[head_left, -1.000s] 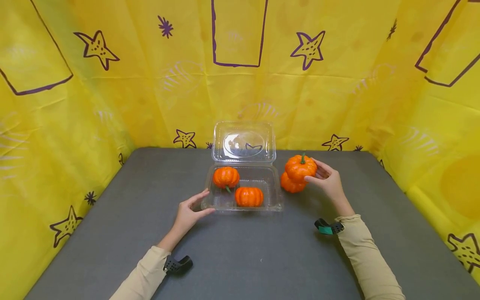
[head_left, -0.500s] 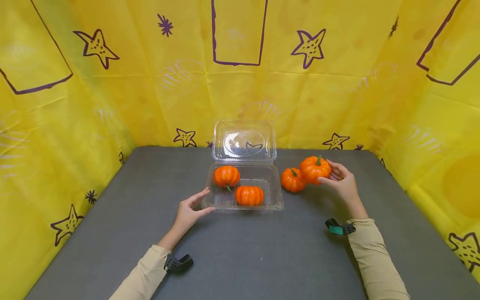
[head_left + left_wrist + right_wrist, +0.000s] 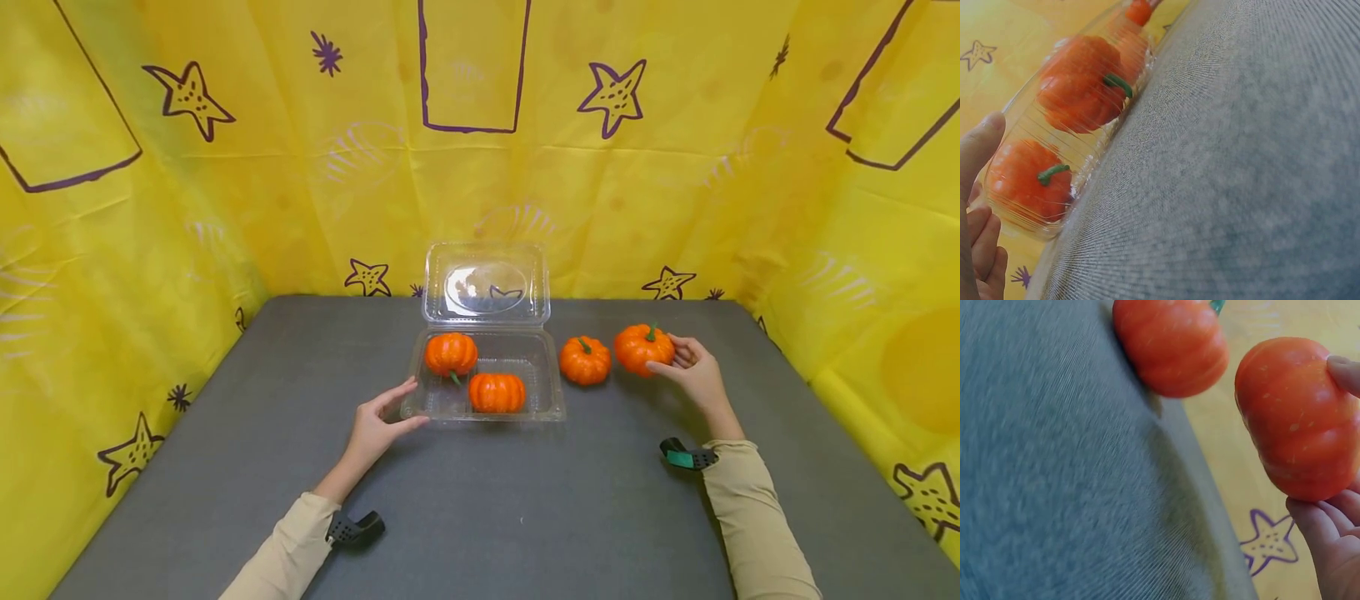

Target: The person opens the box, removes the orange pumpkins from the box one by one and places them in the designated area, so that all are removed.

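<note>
My right hand (image 3: 701, 380) holds a small orange pumpkin (image 3: 643, 350) between thumb and fingers, its green stem up. The right wrist view shows this pumpkin (image 3: 1300, 419) raised off the grey tabletop. Just left of it, another pumpkin (image 3: 585, 361) rests on the table. My left hand (image 3: 377, 423) holds the front left corner of a clear plastic clamshell container (image 3: 546, 375), thumb on the front edge and fingers along the left side. Inside lie two pumpkins: one at the back left (image 3: 452, 354), stem toward me, and one at the front middle (image 3: 497, 393).
The container's hinged lid (image 3: 486, 283) stands up at the back, near the table's far edge. A yellow cloth (image 3: 480, 183) with drawn starfish encloses the grey table (image 3: 517, 508) at the back and sides. Black straps sit on both wrists.
My right hand has carried its pumpkin to the right and lower, away from the pumpkin resting on the table, which now shows fully. The left hand and container have stayed put.
</note>
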`<state>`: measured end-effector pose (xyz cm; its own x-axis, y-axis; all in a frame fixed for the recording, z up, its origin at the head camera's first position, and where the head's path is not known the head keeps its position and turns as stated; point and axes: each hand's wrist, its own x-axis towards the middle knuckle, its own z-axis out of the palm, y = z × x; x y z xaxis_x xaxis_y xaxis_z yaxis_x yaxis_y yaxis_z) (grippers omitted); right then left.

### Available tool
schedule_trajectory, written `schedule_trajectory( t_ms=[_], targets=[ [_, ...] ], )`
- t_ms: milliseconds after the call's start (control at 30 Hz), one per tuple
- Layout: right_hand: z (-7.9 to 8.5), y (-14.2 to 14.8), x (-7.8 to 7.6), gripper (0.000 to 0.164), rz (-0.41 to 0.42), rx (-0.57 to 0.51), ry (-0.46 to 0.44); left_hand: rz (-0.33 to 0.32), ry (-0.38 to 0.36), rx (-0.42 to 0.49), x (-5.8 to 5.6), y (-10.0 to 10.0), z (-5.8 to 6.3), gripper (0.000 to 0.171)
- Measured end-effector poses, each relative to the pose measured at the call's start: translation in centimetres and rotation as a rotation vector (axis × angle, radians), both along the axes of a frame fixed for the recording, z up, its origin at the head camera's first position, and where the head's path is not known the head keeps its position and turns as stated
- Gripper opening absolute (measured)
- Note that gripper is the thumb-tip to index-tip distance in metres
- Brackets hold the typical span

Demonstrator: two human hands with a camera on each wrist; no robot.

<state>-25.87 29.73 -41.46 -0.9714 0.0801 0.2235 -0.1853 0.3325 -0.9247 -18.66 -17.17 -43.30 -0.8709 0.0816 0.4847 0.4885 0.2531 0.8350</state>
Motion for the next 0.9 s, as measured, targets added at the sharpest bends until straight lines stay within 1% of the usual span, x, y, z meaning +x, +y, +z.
schedule_trajectory(
  t_ms=[133,267,567,733,900],
  targets=[
    [-0.7,0.4,-0.2,0.060,-0.006,0.053,-0.047,-0.002,0.000,0.002,0.1,0.0,-0.1,0.050],
    [-1.3,0.8,-0.4,0.061,0.000,0.086,-0.068,-0.005,0.001,0.003,0.0,0.0,-0.1,0.050],
    [-2.2,1.1,-0.6,0.065,0.019,0.040,-0.132,0.009,-0.018,0.000,0.0,0.0,0.0,0.050],
    [-2.6,1.4,-0.7,0.068,0.034,0.059,-0.167,0.005,-0.018,0.004,0.0,0.0,0.1,0.050],
    [-2.6,1.5,-0.8,0.069,0.066,0.049,-0.180,-0.001,-0.005,0.002,-0.1,0.0,0.1,0.049]
  ],
)
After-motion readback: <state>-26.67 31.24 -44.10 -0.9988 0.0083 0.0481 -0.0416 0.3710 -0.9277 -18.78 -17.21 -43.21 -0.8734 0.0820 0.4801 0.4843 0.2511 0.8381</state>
